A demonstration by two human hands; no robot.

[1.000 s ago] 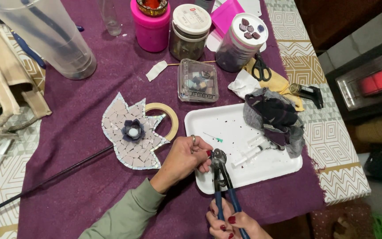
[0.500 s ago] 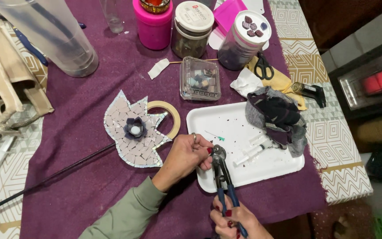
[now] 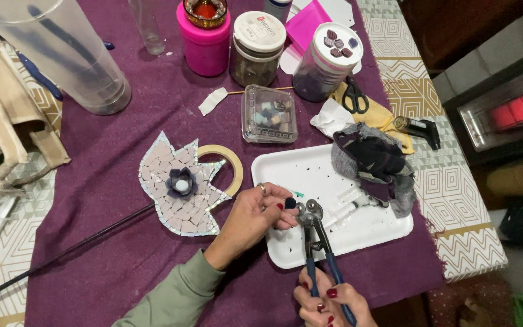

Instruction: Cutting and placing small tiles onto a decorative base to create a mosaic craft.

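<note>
Fingertips first: the left hand (image 3: pixel 254 213) pinches a small dark tile piece (image 3: pixel 290 203) between thumb and forefinger, a ring on one finger, and holds it right up at the head of the nippers (image 3: pixel 311 213). The right hand (image 3: pixel 328 300) is wrapped around the blue handles, fingers closed in a firm grip, red nails showing. The wheels of the nippers sit just beside the piece; whether they bite on it yet is too small to tell.

Compared with a moment ago, the left hand has come a little nearer the tool head, and the dark piece now shows clearly at the fingertips. That reads as lining up a cut, with the piece fed in to the wheels.

All this hangs over the near edge of the white tray (image 3: pixel 286 166), speckled with dark crumbs. On its far side lies a bundle of grey cloth (image 3: pixel 373 163). To the left, on the purple tablecloth (image 3: pixel 92 242), lies the mosaic flower (image 3: pixel 180 184), pale tiles with a dark bloom at its middle, touching a ring of tape (image 3: pixel 234 166). Behind it stands a clear box of tiles (image 3: pixel 269 113), then jars and black scissors (image 3: pixel 353 97).
</note>
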